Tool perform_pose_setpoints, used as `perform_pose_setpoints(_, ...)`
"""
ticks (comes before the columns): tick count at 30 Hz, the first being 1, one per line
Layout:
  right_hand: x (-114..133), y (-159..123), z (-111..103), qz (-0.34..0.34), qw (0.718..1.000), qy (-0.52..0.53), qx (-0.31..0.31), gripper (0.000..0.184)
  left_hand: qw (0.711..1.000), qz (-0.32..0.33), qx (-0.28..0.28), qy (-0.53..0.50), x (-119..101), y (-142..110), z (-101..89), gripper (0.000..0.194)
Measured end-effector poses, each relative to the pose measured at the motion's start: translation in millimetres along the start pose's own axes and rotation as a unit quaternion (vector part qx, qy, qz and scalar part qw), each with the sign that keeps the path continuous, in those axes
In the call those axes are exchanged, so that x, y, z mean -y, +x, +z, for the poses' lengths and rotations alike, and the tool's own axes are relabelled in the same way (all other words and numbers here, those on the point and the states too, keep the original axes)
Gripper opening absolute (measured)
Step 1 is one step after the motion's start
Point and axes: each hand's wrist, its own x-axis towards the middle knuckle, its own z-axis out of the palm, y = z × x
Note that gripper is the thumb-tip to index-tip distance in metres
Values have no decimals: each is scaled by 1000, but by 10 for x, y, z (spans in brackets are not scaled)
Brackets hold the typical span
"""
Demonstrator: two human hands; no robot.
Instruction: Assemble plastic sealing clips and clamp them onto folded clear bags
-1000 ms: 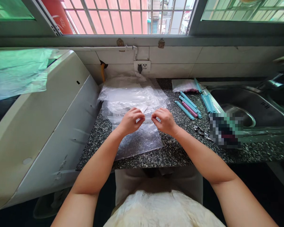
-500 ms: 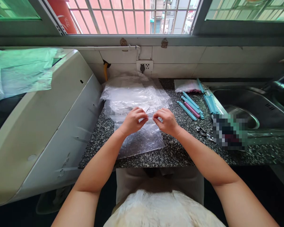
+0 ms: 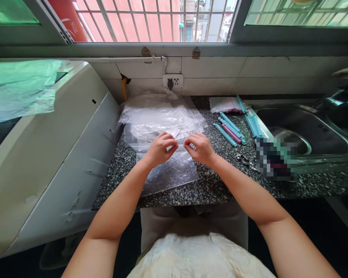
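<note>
A clear plastic bag (image 3: 169, 175) lies over the front of the speckled counter, its top edge raised between my two hands. My left hand (image 3: 162, 148) pinches that edge between thumb and fingers. Close by on the right, my right hand (image 3: 200, 147) pinches the same edge, with a small gap between the fingertips. Just behind the hands sits a pile of clear plastic bags (image 3: 156, 116). To the right lie several blue sealing clips (image 3: 225, 135) and a pink sealing clip (image 3: 232, 133).
A white machine (image 3: 60, 154) stands along the left side. A steel sink (image 3: 295, 119) is set in at the right, with more blue clips (image 3: 254, 125) by its rim. A small clear packet (image 3: 224, 104) lies near the wall, below and right of a socket (image 3: 173, 81).
The whole view has shifted slightly, so the scene sits a little further left. Both hands keep their pinch on the bag's edge, nearly unmoved against the counter.
</note>
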Motion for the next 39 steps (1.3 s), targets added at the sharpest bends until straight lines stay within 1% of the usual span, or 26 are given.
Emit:
perform_pose_setpoints(8, 2, 6, 1, 3, 1000, 14, -5, 12, 1000, -11, -6, 2, -1, -2, 4, 9)
perform_pose_setpoints(12, 9, 11, -3, 2, 1000, 13, -5, 13, 1000, -3, -17, 1, -9, 2, 6, 9)
perform_pose_setpoints(17, 21, 11, 1, 1, 1000, 16, -5, 14, 1000, -10, -4, 5, -24, 8, 13, 13)
perform_pose_setpoints(21, 18, 14, -4, -4, 1000, 11, -6, 14, 1000, -7, -8, 2, -19, 6, 9, 12)
perform_pose_setpoints(28, -42, 35, -72, 4, 999, 10, -30, 11, 999, -41, -12, 9, 31, 0, -47, 9)
perform_pose_setpoints(39, -69, 31, -57, 11, 1000, 12, -16, 8, 999, -35, -4, 20, 46, -5, -35, 13)
